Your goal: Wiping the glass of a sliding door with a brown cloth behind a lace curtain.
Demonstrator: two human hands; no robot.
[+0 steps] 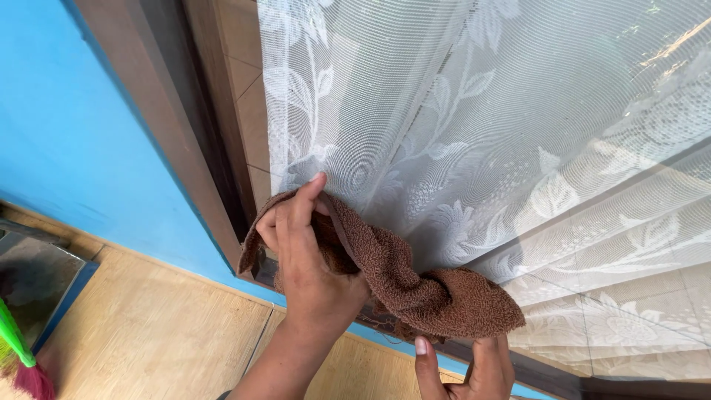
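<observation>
A brown terry cloth [415,285] is stretched between both hands against the lower edge of a window. My left hand [307,255] grips its left end, with the fingers pressed toward the brown window frame [159,130] and the glass. At the bottom of the picture, my right hand [470,367] holds the cloth's bunched right end from below. A white lace curtain [474,118] with leaf patterns hangs behind the glass, right above the cloth.
A blue wall [67,133] runs left of the window and below it. Tan floor tiles [148,333] lie underneath. A broom with a green handle and pink bristles [22,363] stands at the bottom left, next to a grey step [37,274].
</observation>
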